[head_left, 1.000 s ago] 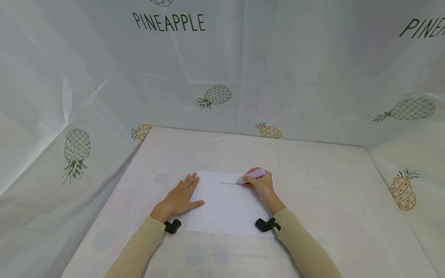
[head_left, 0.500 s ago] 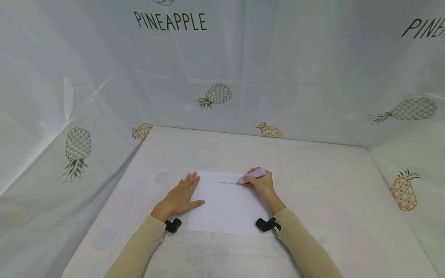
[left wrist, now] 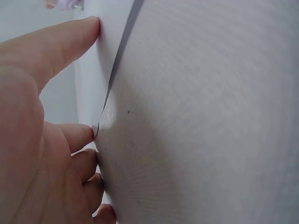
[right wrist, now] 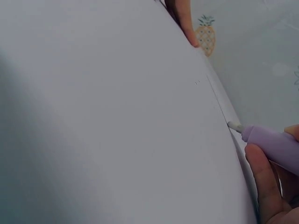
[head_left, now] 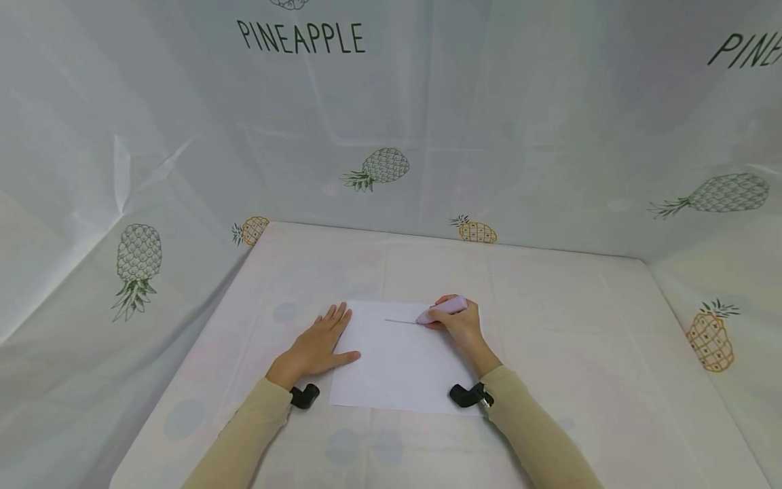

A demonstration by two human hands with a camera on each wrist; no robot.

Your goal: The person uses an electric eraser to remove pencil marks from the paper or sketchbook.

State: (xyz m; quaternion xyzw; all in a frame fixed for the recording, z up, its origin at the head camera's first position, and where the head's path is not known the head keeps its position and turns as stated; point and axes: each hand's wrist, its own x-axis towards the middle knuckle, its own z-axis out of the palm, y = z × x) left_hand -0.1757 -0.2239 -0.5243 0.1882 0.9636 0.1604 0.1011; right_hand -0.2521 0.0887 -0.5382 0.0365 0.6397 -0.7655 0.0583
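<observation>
Lying over the left edge of white paper [head_left: 397,373] on the bench [head_left: 580,353], the left hand [head_left: 313,348] has straight fingers, thumb wide; rightward, a thin line [head_left: 400,321] reaches the lilac pen [head_left: 449,306] pinched by fingers of the right hand [head_left: 463,329].

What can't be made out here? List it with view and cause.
Head: near right corner of the paper, behind the right sleeve.
Right wrist: dark specks on the paper, too small to identify.
Head: upper-right lettering, cut off by the right edge.
Head: topmost print, cut off by the top edge.
</observation>
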